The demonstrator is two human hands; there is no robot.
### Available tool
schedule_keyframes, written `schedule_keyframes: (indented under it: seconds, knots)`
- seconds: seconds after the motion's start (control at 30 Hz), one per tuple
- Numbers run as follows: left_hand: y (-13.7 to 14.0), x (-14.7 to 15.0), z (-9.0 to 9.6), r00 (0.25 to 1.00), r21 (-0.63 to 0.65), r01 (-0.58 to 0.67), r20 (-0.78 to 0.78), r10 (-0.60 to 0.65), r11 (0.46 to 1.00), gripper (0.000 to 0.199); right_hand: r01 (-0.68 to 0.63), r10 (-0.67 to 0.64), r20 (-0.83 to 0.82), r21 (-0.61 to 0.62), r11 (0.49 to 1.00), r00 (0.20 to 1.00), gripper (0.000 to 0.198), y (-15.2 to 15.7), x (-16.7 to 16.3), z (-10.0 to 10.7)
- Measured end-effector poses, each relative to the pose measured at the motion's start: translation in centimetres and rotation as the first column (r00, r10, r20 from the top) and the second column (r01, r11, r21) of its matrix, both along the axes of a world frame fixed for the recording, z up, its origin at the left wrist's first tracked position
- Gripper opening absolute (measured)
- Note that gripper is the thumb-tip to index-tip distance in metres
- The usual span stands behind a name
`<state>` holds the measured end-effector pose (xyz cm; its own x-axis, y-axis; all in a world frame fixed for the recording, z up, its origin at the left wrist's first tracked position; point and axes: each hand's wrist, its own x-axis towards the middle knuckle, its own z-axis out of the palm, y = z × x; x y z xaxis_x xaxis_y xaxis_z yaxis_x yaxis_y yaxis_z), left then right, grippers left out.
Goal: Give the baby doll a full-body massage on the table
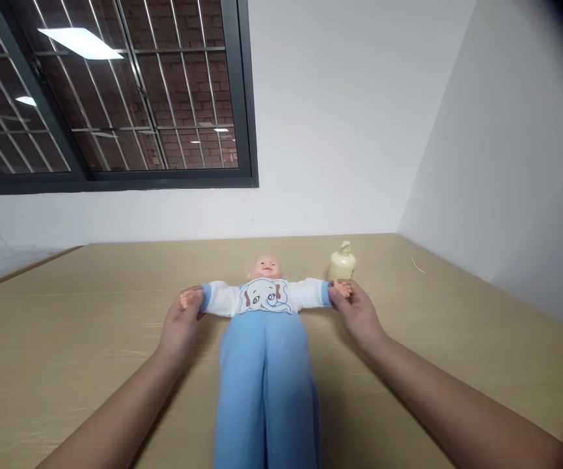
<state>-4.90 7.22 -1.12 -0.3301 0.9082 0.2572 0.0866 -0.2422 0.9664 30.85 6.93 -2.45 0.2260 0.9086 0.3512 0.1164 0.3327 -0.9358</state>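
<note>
A baby doll [264,296] lies on its back, head toward the wall, arms stretched out to both sides. It wears a white top with blue cuffs and an elephant face on the chest, and long blue trousers [265,378] that run off the bottom of the view. My left hand [182,322] is closed round the doll's hand at the left cuff. At the other cuff, my right hand [359,312] grips the doll's other hand between thumb and fingers. Just behind my right hand stands a cream pump bottle [342,262], its lower part partly covered.
The doll rests on a broad tan surface [115,339] bordered by white walls at the back and right. A thin pale strip [416,266] lies at the right. Whitish plastic sheeting [8,264] shows beyond the left edge. A barred window [164,98] is above.
</note>
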Motion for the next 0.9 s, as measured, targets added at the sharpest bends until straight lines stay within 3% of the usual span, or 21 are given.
schedule_keyframes:
  seconds: [0.07,0.13,0.2,0.27,0.33,0.47,0.53,0.6,0.67,0.73,0.83,0.9]
  knots:
    - [-1.1,0.7,0.3,0.946,0.113,0.156,-0.303,-0.115,0.981,0.059,-0.148,0.124,0.197,0.112,0.983,0.973,0.047,-1.4,-0.8,0.2]
    - [-2.1,1.3,0.3,0.771,0.156,0.365,-0.603,-0.204,0.918,0.075,-0.308,0.198,0.472,0.17,0.936,0.859,0.065,-2.5,-1.5,0.3]
    - [-2.7,1.8,0.3,0.56,0.118,0.503,-0.799,-0.219,0.856,0.085,-0.413,0.186,0.697,0.173,0.894,0.693,0.077,-3.2,-1.9,0.1]
    - [-3.0,2.1,0.3,0.403,0.074,0.539,-0.898,-0.179,0.839,0.085,-0.463,0.165,0.802,0.152,0.873,0.574,0.081,-3.4,-2.1,0.0]
    - [-3.0,2.4,0.5,0.295,0.043,0.533,-0.946,-0.138,0.845,0.082,-0.482,0.161,0.848,0.123,0.868,0.506,0.082,-3.4,-2.2,0.0]
    - [-3.1,2.6,0.6,0.216,0.021,0.514,-0.971,-0.105,0.858,0.08,-0.492,0.167,0.88,0.084,0.866,0.444,0.081,-3.3,-2.5,0.1]
    - [-3.1,2.6,0.6,0.23,0.022,0.509,-0.967,-0.112,0.861,0.078,-0.489,0.174,0.871,0.085,0.868,0.46,0.079,-3.3,-2.5,0.2]
    - [-2.9,2.4,0.4,0.295,0.049,0.496,-0.948,-0.116,0.867,0.073,-0.46,0.169,0.84,0.105,0.882,0.516,0.077,-3.1,-2.2,0.2]
    - [-2.6,1.9,0.3,0.42,0.107,0.448,-0.902,-0.103,0.888,0.069,-0.373,0.147,0.763,0.13,0.919,0.629,0.075,-2.5,-1.6,0.2]
    - [-2.0,1.2,0.4,0.612,0.181,0.315,-0.789,-0.054,0.932,0.064,-0.232,0.111,0.618,0.118,0.966,0.778,0.071,-1.5,-0.7,0.1]
    - [-0.7,0.1,0.4,0.915,0.143,0.039,-0.403,0.023,0.989,0.054,-0.068,0.069,0.286,-0.014,0.998,0.956,0.056,0.2,1.0,-0.1]
    - [0.2,-0.6,0.1,0.999,-0.01,-0.026,-0.031,0.026,1.0,0.039,-0.164,0.17,0.018,-0.182,0.97,0.985,0.045,1.2,2.2,-0.1]
